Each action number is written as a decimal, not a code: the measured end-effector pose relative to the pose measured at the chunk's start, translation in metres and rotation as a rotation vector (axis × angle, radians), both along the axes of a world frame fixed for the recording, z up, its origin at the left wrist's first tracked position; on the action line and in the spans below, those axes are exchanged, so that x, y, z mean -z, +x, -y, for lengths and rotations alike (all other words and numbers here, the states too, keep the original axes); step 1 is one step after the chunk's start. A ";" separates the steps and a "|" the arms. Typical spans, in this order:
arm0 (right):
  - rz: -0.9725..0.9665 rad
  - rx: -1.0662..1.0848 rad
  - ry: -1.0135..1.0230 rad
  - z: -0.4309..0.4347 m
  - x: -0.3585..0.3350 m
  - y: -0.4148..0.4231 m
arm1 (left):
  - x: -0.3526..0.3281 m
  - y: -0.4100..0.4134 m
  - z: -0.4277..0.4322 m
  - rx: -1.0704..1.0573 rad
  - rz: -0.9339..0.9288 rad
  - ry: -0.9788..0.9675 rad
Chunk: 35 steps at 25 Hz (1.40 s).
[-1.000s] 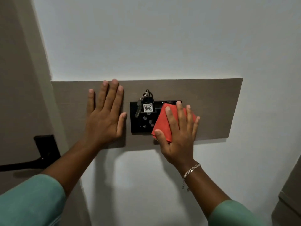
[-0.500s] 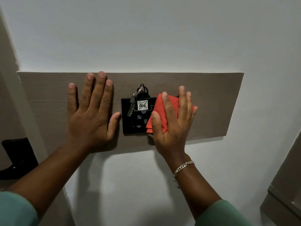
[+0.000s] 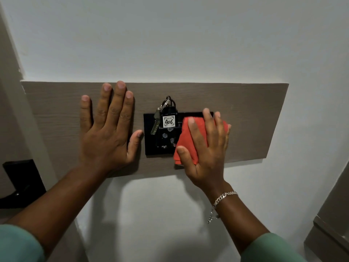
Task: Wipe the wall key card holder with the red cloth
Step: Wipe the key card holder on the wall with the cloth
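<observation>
A black key card holder (image 3: 151,143) is fixed to a brown wooden panel (image 3: 251,121) on the white wall. A black fob with a "406" tag (image 3: 168,121) and a key (image 3: 155,122) sticks out of its top slot. My right hand (image 3: 204,148) presses a folded red cloth (image 3: 186,140) flat against the holder's right half, which it hides. My left hand (image 3: 107,133) lies flat with spread fingers on the panel just left of the holder, its thumb nearly touching the holder's edge.
A black door handle plate (image 3: 22,178) shows at the lower left on a brown door. A grey-brown cabinet edge (image 3: 332,229) stands at the lower right. White wall surrounds the panel above and below.
My right hand with the red cloth has slid slightly down and right over the holder. My left hand stays pressed flat on the panel. The view has shifted a little.
</observation>
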State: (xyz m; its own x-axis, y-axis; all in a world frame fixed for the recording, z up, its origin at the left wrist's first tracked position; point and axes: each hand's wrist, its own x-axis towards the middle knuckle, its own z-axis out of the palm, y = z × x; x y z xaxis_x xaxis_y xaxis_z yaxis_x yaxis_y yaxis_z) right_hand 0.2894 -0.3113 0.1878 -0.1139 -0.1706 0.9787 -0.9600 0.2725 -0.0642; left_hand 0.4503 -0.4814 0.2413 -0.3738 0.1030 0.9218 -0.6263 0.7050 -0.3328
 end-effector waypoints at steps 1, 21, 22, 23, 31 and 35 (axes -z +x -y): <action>-0.015 -0.006 0.006 -0.004 0.003 -0.005 | 0.000 0.000 0.000 -0.003 -0.001 0.003; -0.126 -0.030 0.018 -0.010 -0.003 -0.017 | 0.000 0.000 0.001 -0.031 0.006 -0.004; -0.085 -0.038 -0.006 -0.010 -0.004 -0.018 | 0.000 0.000 0.001 -0.038 0.005 -0.009; -0.028 -0.043 -0.048 -0.005 -0.007 -0.016 | 0.000 -0.001 0.000 -0.040 0.006 -0.008; -0.016 -0.010 -0.018 0.000 0.021 -0.004 | 0.000 0.000 0.000 -0.026 0.010 0.012; 0.162 -0.008 -0.199 0.014 0.010 0.004 | -0.001 0.000 -0.001 -0.020 0.006 0.007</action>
State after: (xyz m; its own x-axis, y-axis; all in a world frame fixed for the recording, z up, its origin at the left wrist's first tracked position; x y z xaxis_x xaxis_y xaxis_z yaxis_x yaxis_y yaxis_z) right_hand 0.2931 -0.3257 0.1780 -0.2710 0.0218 0.9623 -0.9350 0.2317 -0.2686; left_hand 0.4503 -0.4800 0.2420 -0.3811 0.0894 0.9202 -0.6382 0.6947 -0.3318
